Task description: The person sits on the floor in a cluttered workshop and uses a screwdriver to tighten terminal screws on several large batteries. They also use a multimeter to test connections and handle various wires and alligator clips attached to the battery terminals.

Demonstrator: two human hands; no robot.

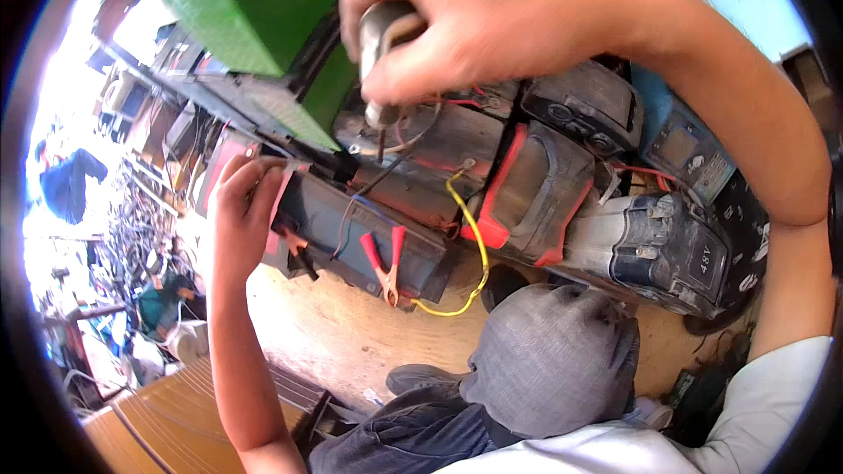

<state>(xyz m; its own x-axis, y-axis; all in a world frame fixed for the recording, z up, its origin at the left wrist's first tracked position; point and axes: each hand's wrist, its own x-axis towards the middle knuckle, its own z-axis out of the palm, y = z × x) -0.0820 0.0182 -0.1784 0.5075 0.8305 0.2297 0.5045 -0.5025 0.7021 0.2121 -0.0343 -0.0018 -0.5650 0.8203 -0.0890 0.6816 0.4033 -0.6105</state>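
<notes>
High in the middle, my right hand [474, 22] is closed around a silver metal cylindrical tool [376, 39]. A thin dark shaft points down from it toward a dusty battery [439, 136]. On the left, the fingers of my left hand [241, 206] are bent together at the end of a dark, long battery [342, 224]; whatever lies between them is hidden. A copper clamp with red handles [386, 272] rests on this battery's near edge, joined to a yellow wire [480, 250]. A black-handled clamp [297, 250] sits close to my left hand.
A green metal panel [255, 9] rises behind the batteries. To the right are a red-and-black case [540, 193] and a grey-black battery pack [667, 250]. A rounded grey cloth shape [553, 360] is low in the middle. Piled scrap [132, 254] lies far left, near another person [70, 180].
</notes>
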